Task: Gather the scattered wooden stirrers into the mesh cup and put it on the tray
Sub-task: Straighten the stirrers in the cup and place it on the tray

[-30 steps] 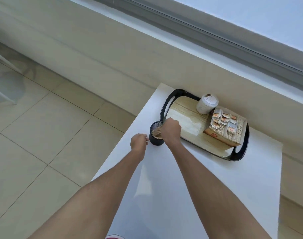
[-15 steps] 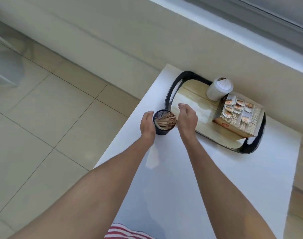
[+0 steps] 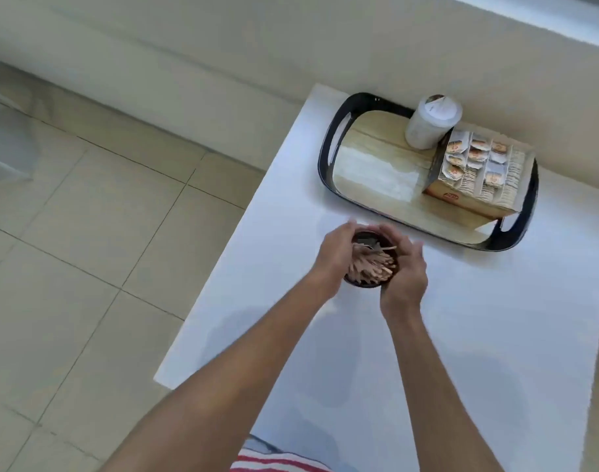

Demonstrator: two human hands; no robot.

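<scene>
Nearest you, a strip of red-and-white striped cloth [image 3: 274,463] shows at the bottom edge, and both your forearms reach out over the white surface [image 3: 478,335]. Your left hand [image 3: 335,255] and right hand [image 3: 405,270] wrap around the black mesh cup [image 3: 366,284] from either side, fingers curled against its wall. The wooden stirrers [image 3: 371,264] lie bundled inside it, their ends poking above the rim. The cup is over the surface, just short of the tray [image 3: 325,158] and not on it. On the tray's far right end stand a white lidded cup [image 3: 431,122] and a box of sachets [image 3: 478,175], touching each other. Beige floor tiles [image 3: 87,216] lie off to your left.
</scene>
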